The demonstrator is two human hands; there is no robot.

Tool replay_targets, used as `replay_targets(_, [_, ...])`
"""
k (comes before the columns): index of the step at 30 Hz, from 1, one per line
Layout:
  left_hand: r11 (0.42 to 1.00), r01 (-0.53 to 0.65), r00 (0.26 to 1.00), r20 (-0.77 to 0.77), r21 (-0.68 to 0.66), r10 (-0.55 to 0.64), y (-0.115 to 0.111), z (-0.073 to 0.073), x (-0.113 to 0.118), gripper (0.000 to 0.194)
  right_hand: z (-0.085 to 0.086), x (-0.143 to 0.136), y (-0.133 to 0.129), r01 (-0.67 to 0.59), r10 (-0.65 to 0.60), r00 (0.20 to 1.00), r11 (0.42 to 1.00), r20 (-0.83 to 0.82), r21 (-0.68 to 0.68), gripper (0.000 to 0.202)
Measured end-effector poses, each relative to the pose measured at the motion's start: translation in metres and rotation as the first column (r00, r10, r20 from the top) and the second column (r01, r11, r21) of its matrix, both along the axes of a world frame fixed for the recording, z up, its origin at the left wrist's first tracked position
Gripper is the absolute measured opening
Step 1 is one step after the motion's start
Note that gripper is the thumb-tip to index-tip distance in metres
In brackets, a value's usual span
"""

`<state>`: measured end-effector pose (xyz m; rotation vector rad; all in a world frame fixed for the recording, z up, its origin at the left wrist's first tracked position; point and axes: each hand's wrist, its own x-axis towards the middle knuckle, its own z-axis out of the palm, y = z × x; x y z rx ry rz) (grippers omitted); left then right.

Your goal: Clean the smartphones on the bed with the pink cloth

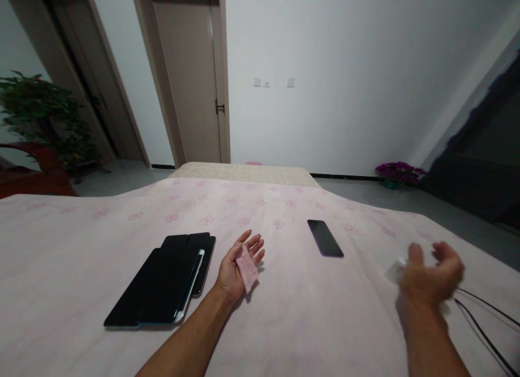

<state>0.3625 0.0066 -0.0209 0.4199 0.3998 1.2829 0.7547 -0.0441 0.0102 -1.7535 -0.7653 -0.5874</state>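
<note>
The left hand point(231, 274) is held open, palm up, a pink cloth point(247, 270) lying folded across it; the blurred right hand's point(430, 279) grip cannot be told; phone point(325, 239) and stacked devices point(164, 282) are left untouched on the flowered cover point(300, 323)

Right hand point(430, 277) appears blurred, right of a dark phone point(325, 238).
Also right of the phone, the hand partly hides a white object point(393, 271), its kind unclear; the frame cuts off dark cables point(487, 317) beyond. Far left of the phone, a leafy plant point(40, 111) is cropped.
</note>
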Motion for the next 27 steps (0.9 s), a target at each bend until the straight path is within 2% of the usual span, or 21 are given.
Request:
replay_targets(1, [1.000, -0.003, 1.000, 0.001, -0.008, 0.003, 0.000, 0.001, 0.001, 0.031, 0.012, -0.008, 0.000, 0.009, -0.014, 0.999, 0.992, 0.038, 0.129, 0.051])
replay_targets(3, [1.000, -0.016, 1.000, -0.007, -0.020, 0.015, 0.000, 0.003, 0.003, 0.030, 0.036, -0.033, 0.002, -0.088, 0.069, 0.994, 0.963, 0.084, 0.253, 0.039])
replay_targets(5, [1.000, -0.024, 0.999, -0.027, -0.015, 0.024, -0.001, 0.005, 0.006, 0.030, 0.051, -0.070, 0.006, -0.242, 0.246, 0.969, 0.924, 0.024, 0.295, 0.035])
replay_targets(6, [1.000, -0.023, 0.999, -0.041, -0.009, 0.022, -0.002, 0.007, 0.008, 0.031, 0.054, -0.092, 0.009, -0.371, 0.394, 0.918, 0.887, -0.033, 0.274, 0.036])
replay_targets(7, [1.000, -0.020, 0.998, -0.058, 0.000, 0.020, -0.003, 0.008, 0.010, 0.031, 0.052, -0.115, 0.013, -0.508, 0.544, 0.832, 0.826, -0.109, 0.243, 0.035])
replay_targets(8, [1.000, -0.017, 0.997, -0.076, 0.011, 0.018, -0.005, 0.009, 0.011, 0.033, 0.046, -0.138, 0.016, -0.679, 0.698, 0.680, 0.715, -0.225, 0.167, 0.033])
replay_targets(9, [1.000, -0.016, 0.995, -0.095, 0.026, 0.018, -0.007, 0.010, 0.012, 0.034, 0.037, -0.161, 0.018, -0.827, 0.797, 0.494, 0.554, -0.346, 0.096, 0.032])
replay_targets(10, [0.999, -0.012, 0.993, -0.113, 0.042, 0.017, -0.009, 0.011, 0.013, 0.036, 0.027, -0.183, 0.020, -0.915, 0.835, 0.329, 0.397, -0.442, 0.069, 0.032])
replay_targets(11, [0.998, -0.006, 0.991, -0.130, 0.059, 0.014, -0.011, 0.012, 0.014, 0.037, 0.016, -0.204, 0.020, -0.958, 0.834, 0.190, 0.274, -0.518, 0.088, 0.031])
replay_targets(13, [0.996, 0.018, 0.986, -0.167, 0.091, -0.003, -0.017, 0.012, 0.015, 0.041, -0.005, -0.236, 0.017, -0.977, 0.769, -0.060, 0.087, -0.637, 0.196, 0.032])
replay_targets(14, [0.994, 0.039, 0.981, -0.194, 0.105, -0.018, -0.019, 0.012, 0.015, 0.043, -0.013, -0.247, 0.015, -0.968, 0.714, -0.146, 0.038, -0.684, 0.247, 0.033])
replay_targets(17, [0.986, 0.088, 0.954, -0.295, 0.143, -0.042, -0.025, 0.009, 0.017, 0.053, -0.026, -0.262, 0.009, -0.920, 0.627, -0.264, 0.063, -0.733, 0.386, 0.043])
replay_targets(19, [0.981, 0.099, 0.932, -0.361, 0.167, -0.033, -0.026, 0.007, 0.017, 0.059, -0.029, -0.261, 0.007, -0.899, 0.608, -0.305, 0.070, -0.733, 0.432, 0.042])
replay_targets(21, [0.973, 0.092, 0.894, -0.447, 0.210, 0.012, -0.024, 0.007, 0.013, 0.055, -0.033, -0.255, 0.007, -0.896, 0.598, -0.311, 0.075, -0.738, 0.438, 0.036])
replay_targets(23, [0.957, 0.064, 0.801, -0.587, 0.281, 0.119, -0.022, 0.010, 0.001, 0.046, -0.038, -0.250, 0.009, -0.897, 0.597, -0.297, 0.092, -0.745, 0.431, 0.033])
replay_targets(25, [0.924, 0.009, 0.620, -0.727, 0.383, 0.295, -0.022, 0.015, -0.020, 0.043, -0.043, -0.246, 0.012, -0.886, 0.604, -0.289, 0.125, -0.742, 0.447, 0.033])
replay_targets(27, [0.896, -0.042, 0.550, -0.738, 0.443, 0.391, -0.027, 0.017, -0.048, 0.048, -0.044, -0.245, 0.014, -0.853, 0.596, -0.317, 0.160, -0.738, 0.496, 0.035])
